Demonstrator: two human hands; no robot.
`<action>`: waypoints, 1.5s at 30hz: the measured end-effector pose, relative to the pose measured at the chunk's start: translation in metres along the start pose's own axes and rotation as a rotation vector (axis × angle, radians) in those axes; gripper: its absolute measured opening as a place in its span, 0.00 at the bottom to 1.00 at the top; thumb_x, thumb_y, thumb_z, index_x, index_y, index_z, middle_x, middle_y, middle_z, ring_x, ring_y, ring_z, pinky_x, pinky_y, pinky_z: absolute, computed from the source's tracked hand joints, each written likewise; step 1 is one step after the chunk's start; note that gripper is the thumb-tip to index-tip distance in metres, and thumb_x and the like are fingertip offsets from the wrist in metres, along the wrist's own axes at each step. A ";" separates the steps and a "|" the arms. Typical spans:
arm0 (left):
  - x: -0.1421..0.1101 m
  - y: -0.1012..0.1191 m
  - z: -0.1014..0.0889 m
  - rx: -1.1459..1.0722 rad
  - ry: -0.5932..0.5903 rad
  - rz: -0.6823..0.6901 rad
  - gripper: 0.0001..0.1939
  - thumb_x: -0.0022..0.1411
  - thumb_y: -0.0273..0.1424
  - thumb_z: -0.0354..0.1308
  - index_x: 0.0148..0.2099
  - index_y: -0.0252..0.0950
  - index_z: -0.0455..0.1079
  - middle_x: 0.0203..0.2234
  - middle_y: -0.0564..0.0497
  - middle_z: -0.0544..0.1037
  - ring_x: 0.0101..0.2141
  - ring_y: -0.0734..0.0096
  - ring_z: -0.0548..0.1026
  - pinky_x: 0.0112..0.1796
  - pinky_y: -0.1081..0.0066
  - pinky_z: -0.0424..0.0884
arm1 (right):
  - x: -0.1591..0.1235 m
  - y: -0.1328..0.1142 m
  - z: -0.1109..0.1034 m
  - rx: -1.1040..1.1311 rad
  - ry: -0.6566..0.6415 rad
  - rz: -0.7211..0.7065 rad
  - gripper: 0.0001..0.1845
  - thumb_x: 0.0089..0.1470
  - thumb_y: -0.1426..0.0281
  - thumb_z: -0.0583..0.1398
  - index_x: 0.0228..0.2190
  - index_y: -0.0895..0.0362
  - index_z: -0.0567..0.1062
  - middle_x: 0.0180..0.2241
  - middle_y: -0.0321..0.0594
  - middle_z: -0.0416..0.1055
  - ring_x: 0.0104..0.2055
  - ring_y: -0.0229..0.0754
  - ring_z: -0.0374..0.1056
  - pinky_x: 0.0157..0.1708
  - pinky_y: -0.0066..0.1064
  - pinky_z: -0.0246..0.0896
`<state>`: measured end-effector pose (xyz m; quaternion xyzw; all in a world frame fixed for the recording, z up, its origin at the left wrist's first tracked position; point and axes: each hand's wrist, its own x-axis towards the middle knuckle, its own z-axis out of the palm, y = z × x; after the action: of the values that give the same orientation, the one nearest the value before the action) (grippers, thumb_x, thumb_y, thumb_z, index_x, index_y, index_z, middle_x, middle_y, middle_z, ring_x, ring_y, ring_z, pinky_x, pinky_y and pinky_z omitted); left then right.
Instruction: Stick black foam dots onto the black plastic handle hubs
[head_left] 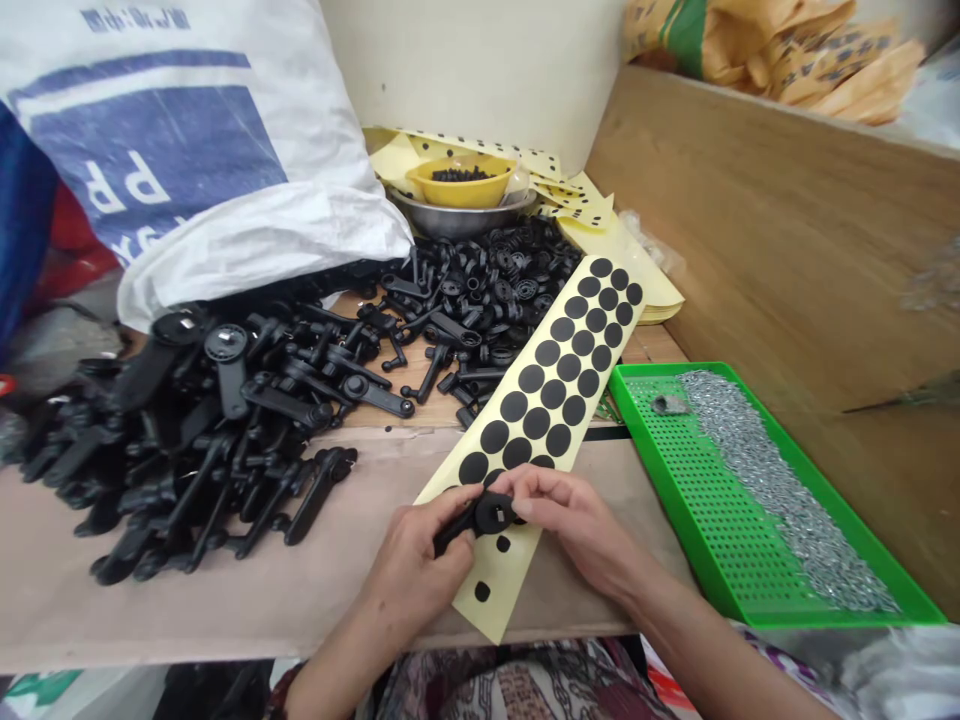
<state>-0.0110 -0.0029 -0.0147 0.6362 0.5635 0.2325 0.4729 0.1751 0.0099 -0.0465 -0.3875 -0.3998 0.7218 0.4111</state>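
My left hand (424, 560) is closed around the arm of a black plastic crank handle (451, 528), its round hub facing up with a small pale slot showing. Thumb and forefinger of my right hand (566, 520) pinch at the right rim of that hub. Whether a thin sticker lies between those fingertips I cannot tell. Beneath both hands a long pale-yellow backing sheet (487, 610) slants across the table, carrying rows of round black stickers (553, 393). Near its lower end only small black dots (482, 591) are left on the paper.
Many black crank handles (225, 450) are heaped at left; round black parts (517, 280) lie behind. A yellow bowl (480, 190) sits in a metal basin (442, 222). On the right, a green tray (660, 500) holds small metal pieces (780, 490) beside a wooden board (772, 230).
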 end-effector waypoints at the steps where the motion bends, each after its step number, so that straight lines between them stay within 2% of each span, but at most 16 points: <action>1: -0.001 -0.001 0.000 0.004 -0.001 -0.006 0.29 0.50 0.32 0.47 0.53 0.27 0.72 0.21 0.50 0.75 0.21 0.69 0.68 0.25 0.71 0.64 | 0.000 0.000 0.000 0.000 0.000 0.000 0.13 0.45 0.64 0.66 0.20 0.57 0.69 0.35 0.39 0.71 0.34 0.40 0.63 0.35 0.30 0.56; 9: -0.002 0.000 0.000 -0.002 -0.007 -0.019 0.29 0.50 0.33 0.47 0.53 0.27 0.72 0.27 0.47 0.78 0.22 0.68 0.69 0.27 0.69 0.66 | 0.000 0.000 0.002 -0.046 0.004 -0.028 0.13 0.46 0.63 0.65 0.20 0.56 0.69 0.34 0.39 0.71 0.35 0.41 0.63 0.37 0.31 0.57; 15: -0.002 0.000 0.001 0.021 0.006 -0.019 0.28 0.51 0.33 0.48 0.52 0.28 0.72 0.18 0.52 0.73 0.21 0.69 0.67 0.26 0.70 0.66 | -0.002 0.001 0.001 -0.070 0.012 -0.026 0.14 0.46 0.62 0.65 0.20 0.56 0.69 0.35 0.40 0.71 0.35 0.41 0.63 0.36 0.31 0.57; 23: -0.003 -0.011 0.006 -0.099 0.037 0.023 0.19 0.58 0.37 0.53 0.49 0.35 0.74 0.19 0.54 0.74 0.19 0.74 0.66 0.23 0.75 0.64 | -0.002 0.001 0.004 -0.095 0.010 -0.061 0.14 0.48 0.62 0.65 0.20 0.56 0.69 0.35 0.40 0.71 0.36 0.42 0.64 0.37 0.32 0.59; 28: -0.004 -0.015 0.009 -0.124 0.079 -0.018 0.19 0.59 0.37 0.54 0.49 0.34 0.74 0.19 0.54 0.74 0.20 0.72 0.68 0.23 0.75 0.65 | -0.005 -0.001 0.007 -0.152 0.019 -0.070 0.15 0.48 0.61 0.65 0.20 0.56 0.69 0.35 0.41 0.70 0.39 0.44 0.65 0.40 0.34 0.59; 32: -0.003 -0.009 0.004 -0.119 -0.012 -0.025 0.19 0.59 0.36 0.54 0.50 0.35 0.73 0.17 0.56 0.73 0.21 0.72 0.70 0.25 0.75 0.66 | -0.007 -0.002 0.009 -0.214 0.005 -0.101 0.14 0.49 0.61 0.63 0.21 0.56 0.69 0.36 0.42 0.70 0.40 0.45 0.65 0.42 0.36 0.59; 35: -0.002 -0.005 0.001 -0.219 -0.106 -0.052 0.19 0.60 0.35 0.54 0.52 0.35 0.72 0.17 0.56 0.72 0.21 0.73 0.71 0.25 0.76 0.66 | -0.009 -0.002 0.011 -0.272 -0.013 -0.136 0.11 0.50 0.64 0.62 0.22 0.55 0.68 0.35 0.42 0.70 0.41 0.46 0.66 0.42 0.37 0.60; 38: -0.001 -0.004 0.000 -0.307 -0.145 -0.084 0.18 0.60 0.37 0.55 0.49 0.34 0.73 0.21 0.55 0.73 0.21 0.75 0.71 0.25 0.76 0.66 | -0.010 -0.003 0.013 -0.344 -0.023 -0.183 0.10 0.50 0.67 0.60 0.21 0.55 0.68 0.35 0.42 0.69 0.40 0.45 0.67 0.40 0.37 0.61; 42: -0.003 -0.006 0.003 -0.399 -0.116 -0.095 0.17 0.58 0.39 0.58 0.44 0.33 0.73 0.24 0.53 0.74 0.22 0.75 0.72 0.24 0.77 0.67 | -0.014 -0.006 0.012 -0.426 -0.021 -0.275 0.09 0.51 0.70 0.60 0.21 0.55 0.69 0.32 0.41 0.70 0.37 0.44 0.67 0.36 0.34 0.62; 45: -0.005 -0.004 0.005 -0.456 -0.039 -0.082 0.16 0.56 0.39 0.60 0.43 0.33 0.72 0.23 0.53 0.75 0.23 0.72 0.74 0.26 0.75 0.69 | -0.018 -0.007 0.010 -0.366 -0.032 -0.284 0.08 0.54 0.67 0.60 0.25 0.55 0.74 0.34 0.41 0.73 0.39 0.43 0.68 0.39 0.35 0.64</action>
<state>-0.0101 -0.0102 -0.0192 0.4938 0.5124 0.3219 0.6245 0.1745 -0.0068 -0.0320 -0.3839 -0.5812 0.5783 0.4247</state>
